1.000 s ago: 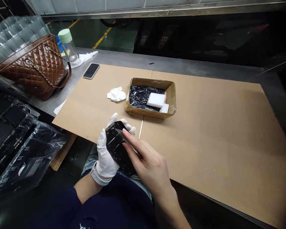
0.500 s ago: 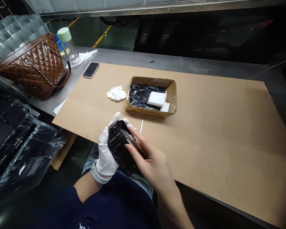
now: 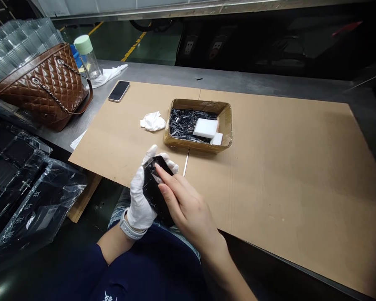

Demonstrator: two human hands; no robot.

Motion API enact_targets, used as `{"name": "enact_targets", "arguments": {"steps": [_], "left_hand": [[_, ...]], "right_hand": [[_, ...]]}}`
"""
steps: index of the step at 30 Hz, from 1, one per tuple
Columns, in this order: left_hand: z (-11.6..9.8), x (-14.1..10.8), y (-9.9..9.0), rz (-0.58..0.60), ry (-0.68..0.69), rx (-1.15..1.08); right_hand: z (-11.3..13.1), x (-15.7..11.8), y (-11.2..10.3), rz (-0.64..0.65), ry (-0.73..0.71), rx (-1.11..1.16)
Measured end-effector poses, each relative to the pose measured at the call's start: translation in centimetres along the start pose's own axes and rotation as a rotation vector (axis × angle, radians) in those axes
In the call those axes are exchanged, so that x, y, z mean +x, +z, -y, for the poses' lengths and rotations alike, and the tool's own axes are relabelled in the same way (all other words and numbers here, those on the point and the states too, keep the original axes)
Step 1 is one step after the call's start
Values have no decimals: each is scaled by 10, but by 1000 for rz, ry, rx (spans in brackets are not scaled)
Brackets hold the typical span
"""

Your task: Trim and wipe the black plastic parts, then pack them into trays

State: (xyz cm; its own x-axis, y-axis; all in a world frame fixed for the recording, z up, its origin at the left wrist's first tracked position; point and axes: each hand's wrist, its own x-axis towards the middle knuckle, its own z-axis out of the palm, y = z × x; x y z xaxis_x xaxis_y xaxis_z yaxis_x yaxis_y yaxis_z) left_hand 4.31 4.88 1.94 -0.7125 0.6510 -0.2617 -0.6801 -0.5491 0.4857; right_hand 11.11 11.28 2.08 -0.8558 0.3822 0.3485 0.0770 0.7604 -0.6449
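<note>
My left hand (image 3: 141, 205), in a white glove with a pale strap at the wrist, is closed around a flat black plastic panel (image 3: 153, 194) above my lap. Its thumb and fingertips wrap the panel's edges. Small bright marks and lines show on the panel's glossy face. Over that face bends my bare right hand (image 3: 188, 205), its index fingertip at the panel's upper end and its thumb lower down. A small greyish, shiny patch (image 3: 157, 178) shows between those two fingers; what it is I cannot make out. My right hand hides the panel's right side.
A cardboard box (image 3: 197, 146) holds many small black strips and two white foam blocks (image 3: 206, 128). Left of it lies a crumpled white glove or cloth (image 3: 153, 121). A phone (image 3: 119, 91), brown quilted bag (image 3: 47, 88) and green-capped bottle (image 3: 87, 58) are farther left.
My right hand has moved up and left across the black panel, its index finger now at the upper end. My left hand keeps its hold almost in place.
</note>
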Motion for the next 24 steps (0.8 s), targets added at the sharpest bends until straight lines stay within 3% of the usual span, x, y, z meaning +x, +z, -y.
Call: {"name": "enact_targets", "arguments": {"steps": [18,24], "left_hand": [[5,2,4,-33,38,66],[5,2,4,-26,63,99]], "right_hand": [[-3,-2,7,-62,19,64],[-6,-1,1,-36,65,202]]}}
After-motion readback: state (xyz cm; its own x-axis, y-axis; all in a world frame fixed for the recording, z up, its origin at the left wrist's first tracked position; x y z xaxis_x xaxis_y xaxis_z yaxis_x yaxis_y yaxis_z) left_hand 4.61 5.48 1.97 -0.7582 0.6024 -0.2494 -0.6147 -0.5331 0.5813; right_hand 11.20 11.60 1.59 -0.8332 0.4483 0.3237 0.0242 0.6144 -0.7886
